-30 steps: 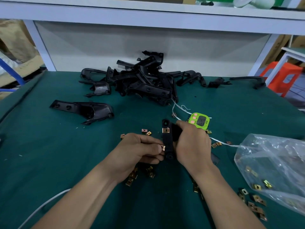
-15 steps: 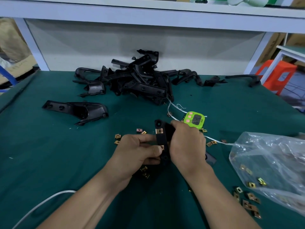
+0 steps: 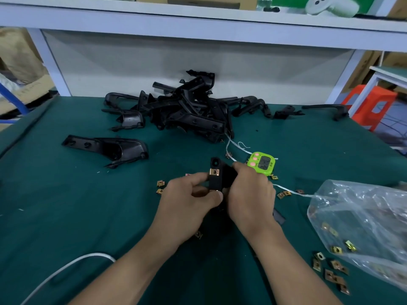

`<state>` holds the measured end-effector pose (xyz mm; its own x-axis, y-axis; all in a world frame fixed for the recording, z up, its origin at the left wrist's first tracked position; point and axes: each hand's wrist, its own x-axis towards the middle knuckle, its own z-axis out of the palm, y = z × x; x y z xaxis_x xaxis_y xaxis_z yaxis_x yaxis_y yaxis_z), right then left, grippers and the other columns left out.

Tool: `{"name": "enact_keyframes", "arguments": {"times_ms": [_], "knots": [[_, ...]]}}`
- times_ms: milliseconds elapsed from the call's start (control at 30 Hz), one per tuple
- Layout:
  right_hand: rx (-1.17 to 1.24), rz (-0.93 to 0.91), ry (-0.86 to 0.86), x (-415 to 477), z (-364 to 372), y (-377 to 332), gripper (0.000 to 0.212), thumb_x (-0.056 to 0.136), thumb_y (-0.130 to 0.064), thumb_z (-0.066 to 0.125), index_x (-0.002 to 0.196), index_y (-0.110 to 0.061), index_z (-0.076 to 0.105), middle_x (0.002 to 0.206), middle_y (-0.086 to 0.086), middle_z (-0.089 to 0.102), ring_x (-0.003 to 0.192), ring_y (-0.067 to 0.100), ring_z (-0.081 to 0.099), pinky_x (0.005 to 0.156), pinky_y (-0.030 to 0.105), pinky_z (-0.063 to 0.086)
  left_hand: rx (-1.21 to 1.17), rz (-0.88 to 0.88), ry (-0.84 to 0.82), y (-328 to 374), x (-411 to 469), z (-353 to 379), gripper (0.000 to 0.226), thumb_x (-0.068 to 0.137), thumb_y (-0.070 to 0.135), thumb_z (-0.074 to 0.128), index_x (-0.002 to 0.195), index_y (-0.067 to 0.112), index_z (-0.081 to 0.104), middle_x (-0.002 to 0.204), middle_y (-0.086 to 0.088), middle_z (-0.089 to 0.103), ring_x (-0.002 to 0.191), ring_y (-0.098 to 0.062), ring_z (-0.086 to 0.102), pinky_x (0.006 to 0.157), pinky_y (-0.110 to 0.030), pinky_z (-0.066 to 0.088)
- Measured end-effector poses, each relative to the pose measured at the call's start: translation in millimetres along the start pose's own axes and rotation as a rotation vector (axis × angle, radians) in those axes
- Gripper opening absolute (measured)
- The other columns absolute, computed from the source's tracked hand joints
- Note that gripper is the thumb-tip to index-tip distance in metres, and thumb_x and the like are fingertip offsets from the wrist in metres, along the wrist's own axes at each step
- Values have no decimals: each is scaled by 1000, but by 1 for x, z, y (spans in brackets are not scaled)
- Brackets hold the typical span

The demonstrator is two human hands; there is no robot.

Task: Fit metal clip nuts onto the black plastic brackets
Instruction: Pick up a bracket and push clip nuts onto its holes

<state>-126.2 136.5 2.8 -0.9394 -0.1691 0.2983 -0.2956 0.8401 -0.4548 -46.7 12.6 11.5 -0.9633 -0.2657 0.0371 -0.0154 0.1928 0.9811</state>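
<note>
A green cloth surface (image 3: 66, 216) fills the scene, running back to a pale wall panel under a white shelf (image 3: 198, 20). At the middle, above the surface, both hands hold one black bracket (image 3: 217, 183) upright. The left hand (image 3: 187, 208) has its fingers curled, and thumb and forefinger pinch the bracket's near end. The right hand (image 3: 251, 194) is curled round the bracket's right side. A clip nut (image 3: 214, 172) sits on the bracket's front face near its far end.

A pile (image 3: 187, 115) of black brackets lies at the far middle of the surface, with a few strays trailing to its right. A lone bracket (image 3: 110, 149) lies apart on the left. A green timer (image 3: 262, 165) lies just beyond the right hand. Loose nuts (image 3: 160, 183) lie scattered left of the hands and more nuts (image 3: 332, 271) lie at the near right, beside a clear bag (image 3: 361, 221) that holds several others. A white string (image 3: 290, 191) runs from the pile past the timer to the bag, and a white cord (image 3: 66, 269) curves across the near left.

Off the surface's far right stands an orange stool (image 3: 372, 104). A white controller (image 3: 330, 6) rests on the shelf.
</note>
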Motion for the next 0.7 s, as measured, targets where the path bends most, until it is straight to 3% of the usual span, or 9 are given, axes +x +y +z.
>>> {"name": "enact_keyframes", "arguments": {"times_ms": [67,133,233,300,333,400,533,600,700], "knots": [[-15,29,6,1,-2,-1,23,72,-16,66,80,-21,46,59,-5,42,64,33,41,63,36,32,110,105,81,3,-6,5,39,86,15,74,104,51,72,82,18,77,75,-1,71,70,-12,53],[-52,36,15,0,-3,-3,23,75,-13,63,80,-23,43,64,-1,51,65,32,41,64,36,32,180,171,140,6,-12,12,40,85,15,75,103,50,70,82,26,74,78,2,70,68,-8,51],[-87,-10,59,-3,-6,-6,23,76,-10,59,81,-25,42,66,-1,53,64,30,41,62,35,31,262,219,176,5,-13,15,39,85,10,72,107,41,69,83,21,74,80,-5,70,75,-22,56],[-75,-47,109,-5,-9,-7,25,77,-13,62,79,-25,40,58,-5,43,62,31,42,60,34,30,341,244,179,6,-11,12,36,85,8,67,108,37,67,77,15,71,70,-9,65,71,-32,56],[-58,-55,112,-6,-10,-7,28,77,-15,65,79,-26,40,60,-5,46,62,33,47,60,34,31,392,266,189,7,-11,10,34,86,9,66,107,36,66,71,13,68,63,-9,60,67,-32,54],[-25,-62,90,-9,-16,-12,33,77,-21,74,82,-26,41,69,-2,57,70,35,59,61,34,34,462,319,207,11,-12,6,29,87,12,67,106,34,65,63,11,60,56,-10,51,60,-27,50],[53,-28,88,-12,-36,-17,32,81,-30,74,86,-25,43,68,-2,54,73,35,61,60,34,37,499,395,190,23,-12,3,30,88,9,70,108,31,64,57,14,50,53,-5,49,53,-11,39],[115,2,56,-11,-53,-13,26,83,-32,70,87,-24,46,75,5,61,74,35,59,61,36,42,489,400,157,33,-9,10,39,90,9,68,117,36,63,64,14,58,54,-6,52,53,-14,44],[124,8,26,-8,-92,5,25,83,-31,65,75,-28,42,69,-8,55,68,25,48,59,36,36,429,425,143,52,1,30,63,91,8,67,142,42,52,86,14,73,70,-7,63,65,-27,53]]}}
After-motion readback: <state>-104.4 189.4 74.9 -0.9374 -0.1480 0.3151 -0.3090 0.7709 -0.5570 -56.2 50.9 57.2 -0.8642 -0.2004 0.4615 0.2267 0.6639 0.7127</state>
